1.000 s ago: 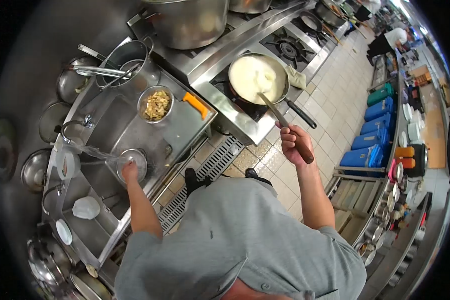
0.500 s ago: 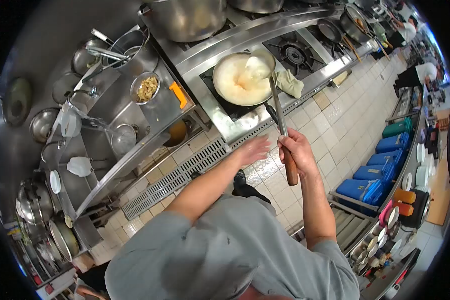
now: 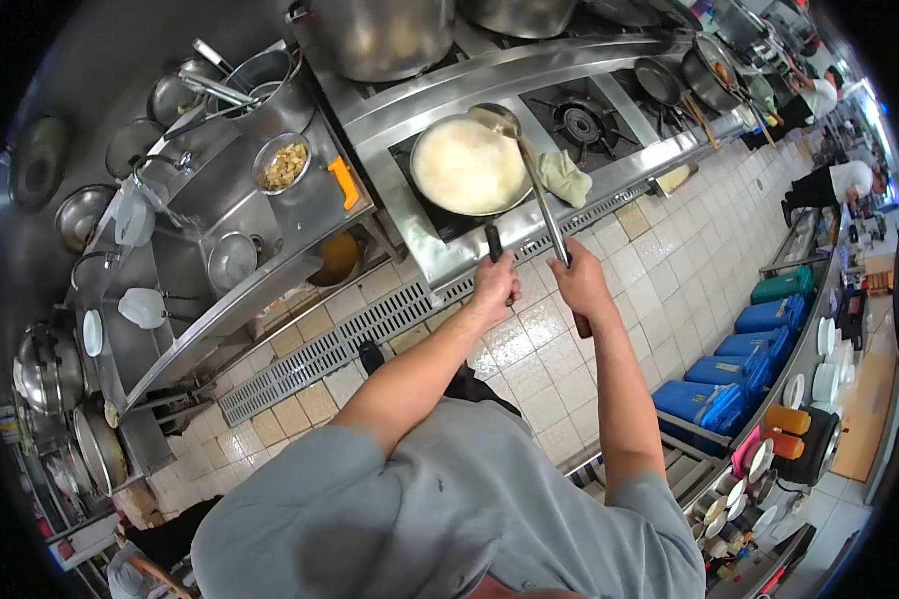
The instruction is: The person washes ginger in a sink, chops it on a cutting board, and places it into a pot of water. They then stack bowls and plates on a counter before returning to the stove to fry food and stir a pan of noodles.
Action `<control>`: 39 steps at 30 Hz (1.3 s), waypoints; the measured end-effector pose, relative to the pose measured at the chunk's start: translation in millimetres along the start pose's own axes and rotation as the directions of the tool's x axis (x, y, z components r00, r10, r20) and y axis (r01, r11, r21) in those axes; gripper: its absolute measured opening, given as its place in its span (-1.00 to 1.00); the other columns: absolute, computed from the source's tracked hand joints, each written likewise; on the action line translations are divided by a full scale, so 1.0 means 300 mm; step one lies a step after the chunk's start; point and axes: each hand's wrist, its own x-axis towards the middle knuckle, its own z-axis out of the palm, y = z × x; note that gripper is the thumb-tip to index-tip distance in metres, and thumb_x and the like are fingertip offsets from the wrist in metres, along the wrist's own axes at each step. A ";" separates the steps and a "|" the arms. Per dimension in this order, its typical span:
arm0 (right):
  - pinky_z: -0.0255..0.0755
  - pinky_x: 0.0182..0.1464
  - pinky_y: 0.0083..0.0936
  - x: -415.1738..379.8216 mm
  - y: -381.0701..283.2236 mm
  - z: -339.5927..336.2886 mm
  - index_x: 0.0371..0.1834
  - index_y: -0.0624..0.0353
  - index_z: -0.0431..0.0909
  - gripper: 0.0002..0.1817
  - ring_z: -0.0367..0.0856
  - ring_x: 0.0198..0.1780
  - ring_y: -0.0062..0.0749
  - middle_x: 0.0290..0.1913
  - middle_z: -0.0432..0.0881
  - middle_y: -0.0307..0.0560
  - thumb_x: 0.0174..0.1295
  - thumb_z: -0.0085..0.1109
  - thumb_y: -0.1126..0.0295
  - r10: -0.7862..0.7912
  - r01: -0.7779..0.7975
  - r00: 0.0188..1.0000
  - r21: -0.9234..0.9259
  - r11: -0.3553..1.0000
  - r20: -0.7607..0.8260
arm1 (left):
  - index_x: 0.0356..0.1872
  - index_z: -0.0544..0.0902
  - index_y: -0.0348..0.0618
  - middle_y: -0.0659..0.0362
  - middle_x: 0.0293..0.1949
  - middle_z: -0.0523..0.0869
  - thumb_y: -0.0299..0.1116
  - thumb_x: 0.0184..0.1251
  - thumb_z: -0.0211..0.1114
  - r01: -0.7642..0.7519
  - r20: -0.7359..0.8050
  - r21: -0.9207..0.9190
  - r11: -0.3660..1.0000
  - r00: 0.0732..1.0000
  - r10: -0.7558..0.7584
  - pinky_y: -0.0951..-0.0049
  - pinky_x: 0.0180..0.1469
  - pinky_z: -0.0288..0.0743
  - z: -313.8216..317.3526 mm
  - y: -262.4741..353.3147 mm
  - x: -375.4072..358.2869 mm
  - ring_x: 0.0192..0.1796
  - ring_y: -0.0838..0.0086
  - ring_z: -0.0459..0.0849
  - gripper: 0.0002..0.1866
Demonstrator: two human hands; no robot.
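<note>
My left hand [image 3: 494,282] is wrapped around the black handle [image 3: 492,238] of a frying pan [image 3: 435,203] on the stove. Pale, creamy, frothy liquid [image 3: 469,165] fills the pan. In my right hand [image 3: 583,287] is a long ladle [image 3: 542,202], held by its wooden grip. Its round metal bowl [image 3: 496,119] lies over the far right edge of the pan. A folded, greenish-grey cloth [image 3: 563,180] rests beside the pan, just right of the ladle's shaft.
A gas burner [image 3: 581,122] is right of the pan, with large pots [image 3: 390,40] behind. On the left counter are a bowl of chopped food [image 3: 283,165], an orange-handled tool [image 3: 344,183] and a sink with running water [image 3: 182,217]. Blue bins [image 3: 704,402] line the right side.
My left hand, earlier open in the air, has closed around the pan handle. The ladle's bowl has moved from over the liquid to the pan's far right rim.
</note>
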 end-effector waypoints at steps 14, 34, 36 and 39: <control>0.23 -0.57 -0.73 -0.001 -0.006 0.103 0.13 0.37 0.42 -0.69 0.31 -0.54 -0.72 -0.37 0.46 -0.27 0.43 0.08 0.40 -0.137 -0.707 0.696 0.640 -0.299 0.705 | -0.24 0.34 -0.07 0.30 -0.62 0.41 -0.17 0.51 0.18 -0.039 0.065 0.309 0.950 0.998 0.020 0.45 -0.73 0.30 -0.213 0.154 0.000 -0.70 0.58 0.38 -0.74; 0.34 -0.60 -0.60 -0.298 -0.256 -0.194 0.11 0.35 0.51 -0.69 0.44 -0.61 -0.63 -0.49 0.46 -0.27 0.32 0.11 0.51 0.170 -0.282 0.946 0.444 0.850 0.275 | -0.35 0.37 -0.09 0.31 -0.68 0.38 -0.40 0.40 0.23 -0.006 0.163 0.481 0.877 0.983 -0.082 0.47 -0.72 0.23 -0.368 0.195 -0.312 -0.74 0.58 0.35 -0.80; 0.35 -0.58 -0.60 -0.325 -0.265 -0.214 0.14 0.35 0.50 -0.66 0.44 -0.60 -0.64 -0.49 0.45 -0.28 0.30 0.12 0.52 0.166 -0.286 0.937 0.405 0.868 0.307 | -0.31 0.36 -0.08 0.32 -0.64 0.36 -0.41 0.43 0.22 -0.021 0.191 0.468 0.884 0.979 -0.078 0.50 -0.71 0.21 -0.390 0.212 -0.401 -0.72 0.61 0.33 -0.82; 0.31 -0.55 -0.61 -0.359 -0.272 -0.238 0.16 0.35 0.51 -0.64 0.40 -0.59 -0.67 -0.52 0.43 -0.30 0.28 0.12 0.55 0.161 -0.264 0.935 0.314 0.912 0.316 | -0.22 0.34 -0.05 0.34 -0.61 0.32 -0.42 0.46 0.20 0.048 0.196 0.333 0.942 0.973 -0.119 0.53 -0.71 0.17 -0.437 0.220 -0.519 -0.70 0.64 0.29 -0.84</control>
